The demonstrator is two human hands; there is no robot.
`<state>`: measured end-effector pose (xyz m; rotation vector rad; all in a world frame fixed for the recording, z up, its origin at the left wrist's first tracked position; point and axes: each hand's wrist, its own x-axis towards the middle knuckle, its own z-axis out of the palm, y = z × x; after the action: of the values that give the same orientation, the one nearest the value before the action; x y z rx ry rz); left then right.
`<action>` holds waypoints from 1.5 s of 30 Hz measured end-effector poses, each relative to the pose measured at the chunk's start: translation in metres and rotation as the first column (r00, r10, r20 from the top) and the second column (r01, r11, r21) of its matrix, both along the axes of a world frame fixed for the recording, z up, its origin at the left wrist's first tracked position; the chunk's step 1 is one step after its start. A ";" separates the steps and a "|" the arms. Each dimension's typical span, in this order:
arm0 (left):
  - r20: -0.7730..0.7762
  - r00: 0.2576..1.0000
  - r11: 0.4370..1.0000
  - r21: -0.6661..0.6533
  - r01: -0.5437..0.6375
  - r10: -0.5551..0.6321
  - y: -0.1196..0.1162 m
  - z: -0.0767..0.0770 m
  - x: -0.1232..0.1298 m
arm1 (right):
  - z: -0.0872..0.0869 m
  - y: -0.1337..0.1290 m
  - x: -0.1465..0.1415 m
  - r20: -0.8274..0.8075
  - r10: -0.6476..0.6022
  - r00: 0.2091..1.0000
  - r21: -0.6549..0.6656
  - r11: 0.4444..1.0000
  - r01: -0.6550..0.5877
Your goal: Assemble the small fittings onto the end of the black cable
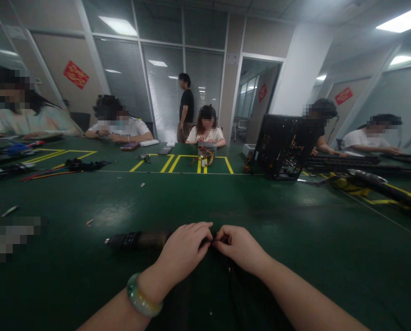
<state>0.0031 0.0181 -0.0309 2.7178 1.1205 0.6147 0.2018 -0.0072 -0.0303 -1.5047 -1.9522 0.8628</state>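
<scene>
In front of me, my left hand [188,241] and my right hand [238,246] come almost fingertip to fingertip above the green table [115,285]. Both are closed, thumb against fingers, around something small and dark that I cannot make out. A jade-like bangle [143,296] circles my left wrist. Left of that hand lies a dark cylindrical tool [136,240] with a metal tip, much like an electric screwdriver; its right end is hidden behind the hand. Below my right hand hangs or lies a dark, cord-like thing [230,271], too dim to tell.
A black computer case [277,145] stands on the table at right. Coloured cable bundles [70,166] lie at left, black strips [391,184] at far right. A grey box with wires [207,151] sits before a person opposite. Several other people work around the table; one stands behind.
</scene>
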 end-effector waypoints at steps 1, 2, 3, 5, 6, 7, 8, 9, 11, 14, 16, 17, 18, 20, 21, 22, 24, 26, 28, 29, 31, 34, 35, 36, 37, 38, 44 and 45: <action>0.001 1.000 1.000 0.000 0.005 -0.005 0.000 0.000 0.000 | 0.001 0.000 0.000 0.000 -0.001 1.000 0.000 1.000 0.001; 0.001 1.000 1.000 -0.003 0.011 -0.011 0.000 0.001 0.000 | 0.002 -0.001 0.000 0.002 -0.001 1.000 0.000 1.000 0.001; 0.002 1.000 1.000 -0.006 0.015 -0.015 0.000 0.001 0.000 | 0.002 -0.001 0.000 0.004 0.000 1.000 0.000 1.000 0.000; 0.004 1.000 1.000 -0.012 0.019 -0.019 0.000 0.002 0.000 | 0.002 0.000 0.001 0.010 0.003 1.000 0.004 1.000 -0.003; 0.005 1.000 1.000 -0.014 0.021 -0.021 0.000 0.002 0.000 | 0.001 0.000 0.001 0.015 0.004 1.000 0.011 1.000 -0.004; 0.005 1.000 1.000 -0.015 0.024 -0.024 0.000 0.002 0.000 | -0.001 0.001 0.001 0.019 0.003 1.000 0.018 1.000 -0.004; 0.005 1.000 1.000 -0.016 0.026 -0.026 0.000 0.002 0.000 | -0.002 0.002 0.001 0.022 0.001 1.000 0.024 1.000 -0.001; 0.006 1.000 0.999 -0.017 0.028 -0.028 0.000 0.002 0.000 | -0.004 0.002 0.001 0.023 -0.003 1.000 0.028 1.000 0.003; 0.008 1.000 0.999 -0.018 0.030 -0.030 0.001 0.002 0.001 | -0.007 0.003 0.001 0.022 -0.010 1.000 0.028 1.000 0.010; 0.017 1.000 1.000 -0.009 0.022 -0.022 0.001 0.001 0.001 | -0.007 0.003 0.000 0.018 -0.008 1.000 0.029 1.000 0.008; 0.025 1.000 1.000 -0.005 0.007 -0.007 0.001 0.000 0.001 | -0.005 0.002 0.001 0.012 -0.002 1.000 0.025 1.000 0.002; 0.029 1.000 1.000 -0.006 -0.002 0.002 0.000 0.000 0.001 | -0.005 0.002 0.001 0.010 0.000 1.000 0.025 1.000 0.000; 0.033 0.999 1.000 -0.010 -0.011 0.012 0.000 0.000 0.001 | -0.004 0.002 0.001 0.008 0.003 1.000 0.024 1.000 -0.003; 0.036 0.999 0.999 -0.020 -0.025 0.026 0.000 0.000 0.001 | -0.004 0.001 0.001 0.006 0.005 1.000 0.026 1.000 -0.005; 0.037 0.999 0.999 -0.020 -0.031 0.032 -0.001 0.000 0.001 | -0.004 0.002 0.002 0.005 0.005 1.000 0.029 1.000 -0.005; 0.034 0.999 0.999 -0.019 -0.033 0.033 -0.001 0.000 0.001 | -0.005 0.002 0.002 0.003 0.004 1.000 0.029 1.000 -0.004; 0.027 0.999 1.000 -0.013 -0.027 0.028 -0.001 0.001 0.001 | -0.006 0.002 0.002 -0.006 0.004 1.000 0.030 1.000 -0.003; 0.019 1.000 1.000 -0.012 -0.011 0.012 -0.001 0.001 0.001 | -0.006 0.002 0.002 -0.010 0.008 1.000 0.026 1.000 -0.008; 0.015 1.000 1.000 -0.016 0.003 -0.002 -0.001 0.002 0.001 | -0.005 0.002 0.002 -0.006 0.011 1.000 0.019 1.000 -0.011; 0.014 1.000 1.000 -0.017 0.004 -0.004 -0.001 0.003 0.001 | -0.004 0.001 0.001 -0.003 0.009 1.000 0.017 1.000 -0.009; 0.015 1.000 1.000 -0.018 -0.003 0.004 -0.002 0.003 0.001 | -0.002 0.001 0.001 0.003 0.003 1.000 0.010 1.000 -0.003; 0.025 0.999 1.000 -0.012 -0.027 0.027 -0.002 0.003 0.001 | -0.001 0.000 0.001 0.005 -0.007 1.000 0.006 1.000 0.007; 0.027 0.999 0.999 -0.010 -0.031 0.032 -0.002 0.002 0.001 | -0.001 0.000 0.001 0.004 -0.008 1.000 0.009 1.000 0.008; 0.026 0.999 0.999 -0.007 -0.034 0.034 -0.002 0.002 0.001 | -0.002 0.001 0.001 0.005 -0.008 1.000 0.010 1.000 0.008; 0.025 0.999 0.999 -0.005 -0.035 0.035 -0.002 0.001 0.000 | -0.002 0.001 0.001 0.005 -0.008 1.000 0.011 1.000 0.008; 0.022 0.999 0.999 -0.004 -0.035 0.035 -0.002 0.000 0.000 | -0.003 0.001 0.001 0.006 -0.005 1.000 0.010 1.000 0.005; 0.011 1.000 0.999 -0.021 -0.024 0.024 -0.001 -0.001 -0.001 | -0.004 0.002 0.001 -0.013 0.001 1.000 0.000 1.000 -0.001; 0.015 1.000 1.000 -0.022 -0.022 0.022 -0.001 -0.001 -0.001 | -0.004 0.002 0.000 -0.015 -0.001 1.000 -0.001 1.000 0.001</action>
<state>0.0024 0.0171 -0.0319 2.6813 1.1485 0.6209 0.2023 -0.0056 -0.0340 -1.4954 -1.9406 0.8718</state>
